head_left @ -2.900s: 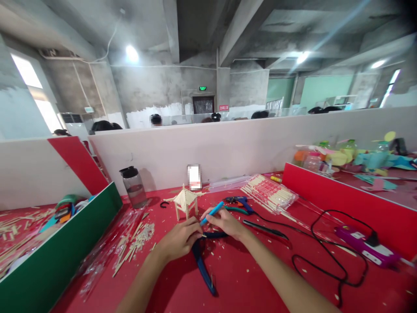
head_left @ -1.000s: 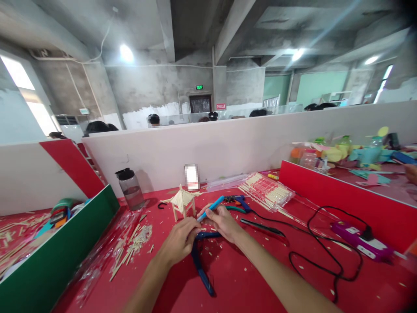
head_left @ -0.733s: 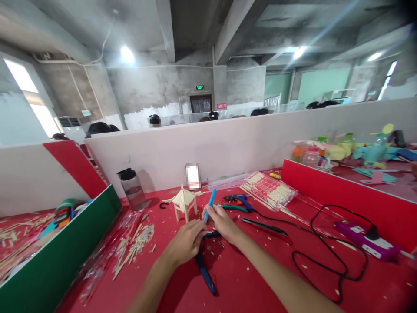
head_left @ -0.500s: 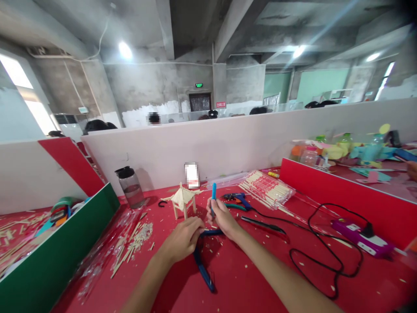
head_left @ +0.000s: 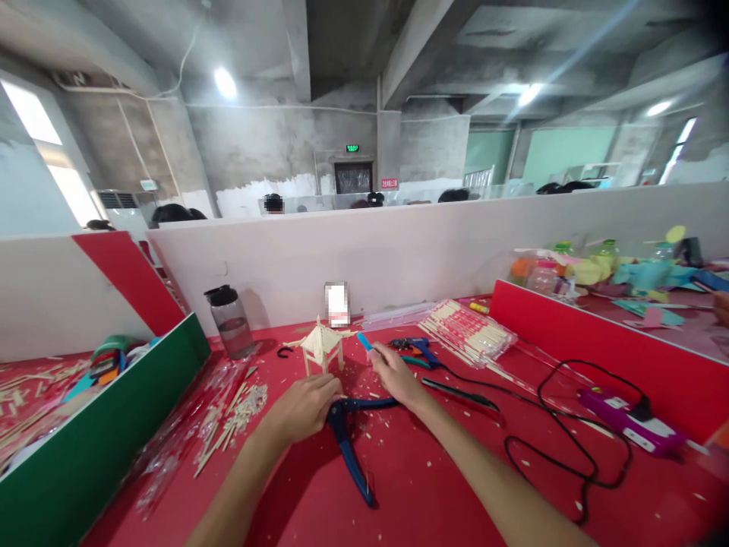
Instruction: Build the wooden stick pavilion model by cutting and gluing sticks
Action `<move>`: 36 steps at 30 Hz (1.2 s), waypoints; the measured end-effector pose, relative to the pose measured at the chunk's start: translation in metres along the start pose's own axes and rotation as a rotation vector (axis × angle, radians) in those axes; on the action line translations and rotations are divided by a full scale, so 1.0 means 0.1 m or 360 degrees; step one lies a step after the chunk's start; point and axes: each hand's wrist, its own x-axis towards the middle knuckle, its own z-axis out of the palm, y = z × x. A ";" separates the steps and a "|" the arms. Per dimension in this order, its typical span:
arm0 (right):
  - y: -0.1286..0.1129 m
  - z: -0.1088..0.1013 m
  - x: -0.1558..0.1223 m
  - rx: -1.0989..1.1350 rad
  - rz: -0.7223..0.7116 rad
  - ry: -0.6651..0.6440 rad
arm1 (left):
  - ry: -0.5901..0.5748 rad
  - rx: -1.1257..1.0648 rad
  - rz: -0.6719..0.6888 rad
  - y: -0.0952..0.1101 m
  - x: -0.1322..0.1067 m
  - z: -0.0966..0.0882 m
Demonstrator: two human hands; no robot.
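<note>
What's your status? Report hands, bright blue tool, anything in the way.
Right hand holding bright blue tool. Left hand curled, grip unclear, near stick model. Possibly in the way: navy-handled tool, lying open by left hand.

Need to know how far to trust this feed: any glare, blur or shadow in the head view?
Head view: ceiling lamps glare, with a pale streak through one; the top right corner is dark; the bottle has a shadow on the board behind; the blue tool in the right hand looks slightly soft.
</note>
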 end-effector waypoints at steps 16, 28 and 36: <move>0.13 -0.21 0.02 -0.1399 -0.0047 -0.0173 | -0.0076 0.0014 -0.0132 -0.18 -0.09 -0.02; -0.07 -0.18 -0.04 -0.1802 -0.0026 -0.0342 | -0.0300 0.0120 -0.0327 -0.19 -0.12 -0.12; -0.37 0.27 -0.44 -0.1445 -0.0047 -0.0708 | -0.0314 0.0159 -0.0349 -0.26 -0.15 -0.08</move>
